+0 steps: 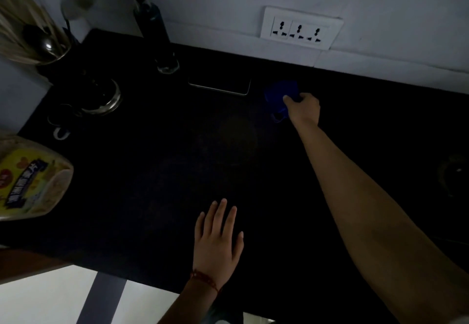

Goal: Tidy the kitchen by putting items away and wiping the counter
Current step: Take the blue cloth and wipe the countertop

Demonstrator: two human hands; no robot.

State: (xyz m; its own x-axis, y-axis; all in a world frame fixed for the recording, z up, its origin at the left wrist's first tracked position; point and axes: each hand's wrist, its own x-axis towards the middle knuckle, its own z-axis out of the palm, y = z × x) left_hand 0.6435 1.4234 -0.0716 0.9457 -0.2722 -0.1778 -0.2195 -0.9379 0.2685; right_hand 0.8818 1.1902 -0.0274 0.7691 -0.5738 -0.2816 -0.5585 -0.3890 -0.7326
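Right hand (pixel 303 106) grasping blue cloth (pixel 280 92) just beyond fingers, left hand (pixel 218 237) flat on counter (pixel 152 171)

Very dim, underexposed; soft blur; bowed edges

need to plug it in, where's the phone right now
In the head view the phone lies flat at the back of the dark counter, near the wall, between the dark bottle and the blue cloth.

Home kitchen: dark worktop (pixel 177 171), utensil holder (pixel 45 52) and oil bottle (pixel 152 32) far left of grip, wall socket strip (pixel 300 28) just behind it.
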